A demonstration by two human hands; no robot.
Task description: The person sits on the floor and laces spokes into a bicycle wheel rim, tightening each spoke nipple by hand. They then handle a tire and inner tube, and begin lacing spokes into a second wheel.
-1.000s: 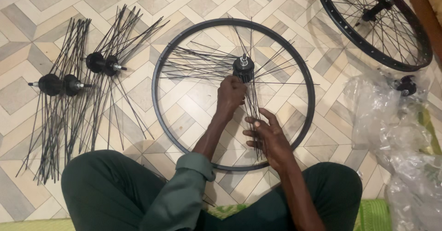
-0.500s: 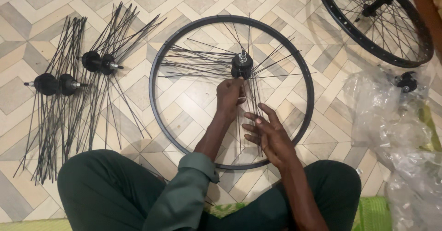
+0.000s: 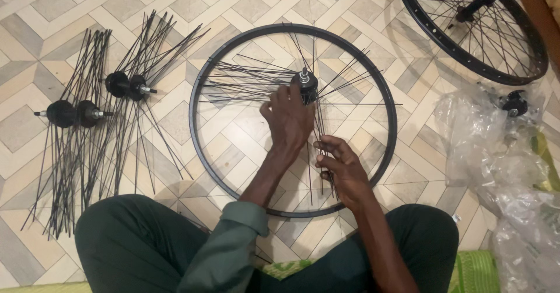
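Observation:
A black bicycle rim lies flat on the tiled floor in front of my knees. Inside it stands a black hub with many loose black spokes fanning out to the left and right. My left hand rests against the hub, fingers curled around its near side. My right hand sits lower, inside the rim's near part, its fingers closed on a bunch of spokes that hang down from the hub.
Two more hubs with spokes lie on the floor at left. A finished spoked wheel lies at top right. Crumpled clear plastic wrap with a small black hub is at right. My green-trousered legs fill the bottom.
My left hand has slid up along the spokes to the hub. My right hand stays on the spoke bunch, shifted slightly. The view has moved a little.

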